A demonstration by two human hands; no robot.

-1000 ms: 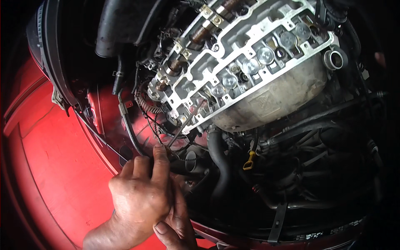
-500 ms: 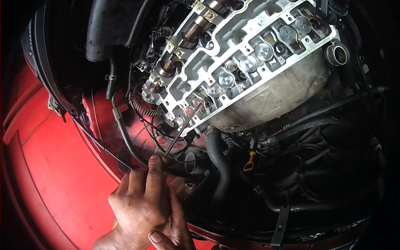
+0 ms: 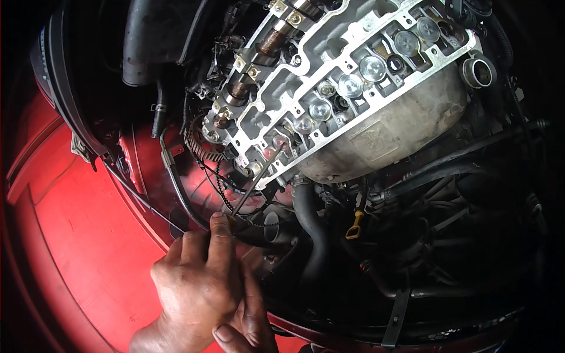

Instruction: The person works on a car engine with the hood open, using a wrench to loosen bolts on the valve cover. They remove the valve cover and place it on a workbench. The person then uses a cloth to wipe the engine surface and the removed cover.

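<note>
My left hand [image 3: 197, 285] is closed, its index finger laid along a thin-shafted screwdriver [image 3: 250, 192]. Most of the screwdriver's handle is hidden behind the fingers. The shaft slants up and right into the cylinder head [image 3: 321, 136], its tip at a round valve lifter [image 3: 279, 142] near the front left end. Just below and partly behind the left hand is my right hand [image 3: 250, 332], thumb and a finger bent toward it. What it grips is hidden. Several other shiny round lifters sit in a row along the head.
A camshaft [image 3: 272, 44] lies along the head's far side. A toothed belt [image 3: 219, 187] hangs loose at its left end. Below are a heat shield [image 3: 382, 138], a black hose [image 3: 309, 223] and a yellow dipstick handle [image 3: 354, 226]. The red fender [image 3: 94, 235] borders the left.
Both hands and the screwdriver stay nearly in place; the left hand shifts very slightly. The screwdriver's tip stays at the same lifter.
</note>
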